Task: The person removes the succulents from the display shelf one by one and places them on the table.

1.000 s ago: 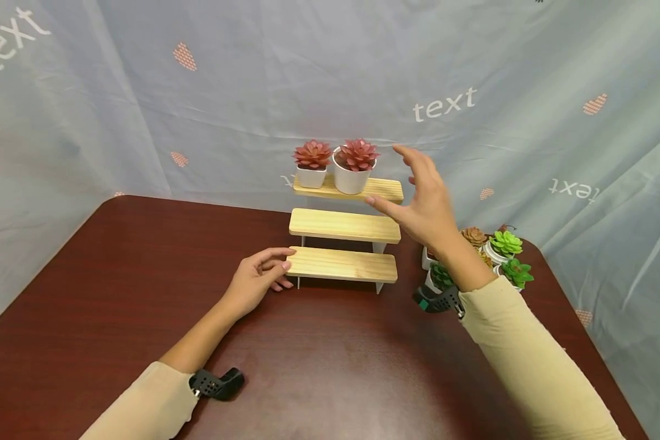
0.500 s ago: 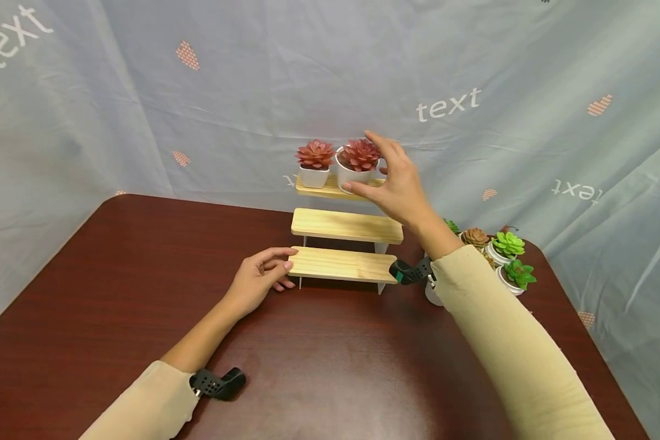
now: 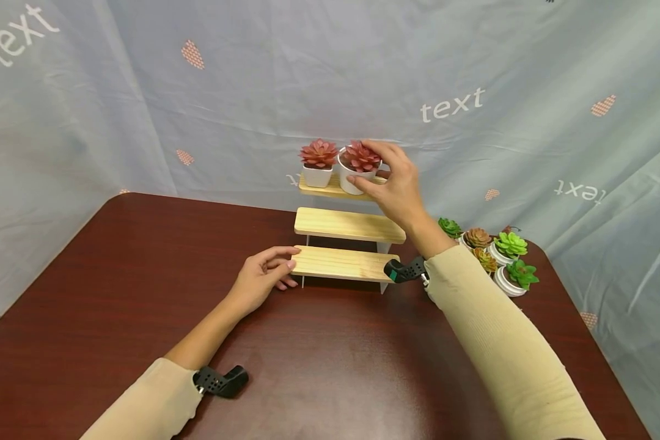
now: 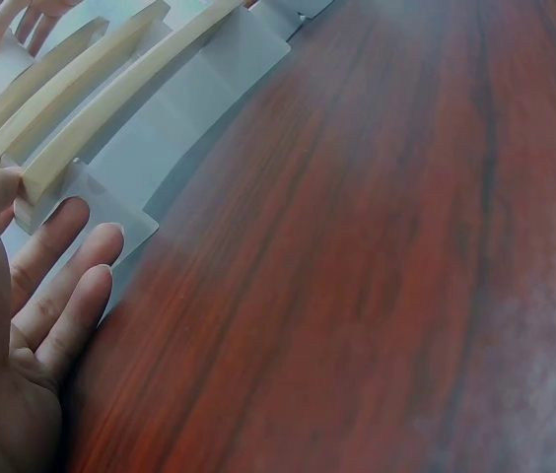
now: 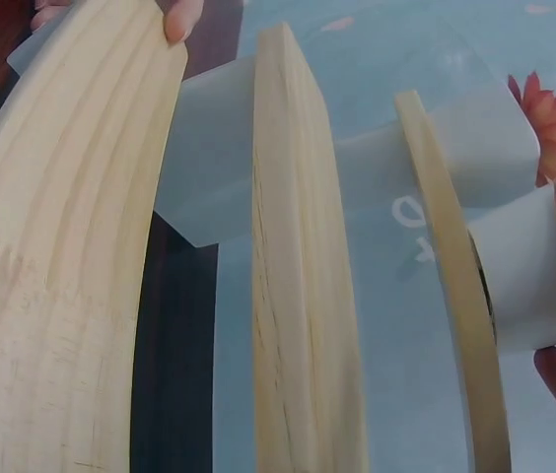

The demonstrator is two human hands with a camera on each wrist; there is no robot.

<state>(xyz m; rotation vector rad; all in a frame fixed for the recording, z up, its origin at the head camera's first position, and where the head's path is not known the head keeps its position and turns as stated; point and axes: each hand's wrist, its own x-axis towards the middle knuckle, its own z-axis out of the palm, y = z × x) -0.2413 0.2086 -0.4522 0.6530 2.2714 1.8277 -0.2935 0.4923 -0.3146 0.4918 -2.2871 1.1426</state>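
My right hand [image 3: 397,186] grips a round white pot [image 3: 352,182] holding a red artificial succulent [image 3: 362,157], thumb in front and fingers behind. The pot's base [image 5: 487,286] is right at the top board in the right wrist view. To its left on that board stands a square white pot [image 3: 317,177] with a similar red succulent. Both belong atop a three-step wooden display stand [image 3: 349,225] on clear side supports. My left hand [image 3: 261,278] pinches the left end of the lowest board [image 3: 341,264] between thumb and forefinger; the other fingers curl beside the support [image 4: 110,212].
Several small potted succulents, among them a bright green one [image 3: 510,244] and a brown one [image 3: 477,238], cluster at the table's right, partly behind my right sleeve [image 3: 489,324]. A printed curtain [image 3: 242,91] hangs behind the dark red table [image 3: 115,305].
My right hand has moved left from beside the round pot and closed its fingers around it. The left hand stays on the lowest board. The view has shifted slightly.
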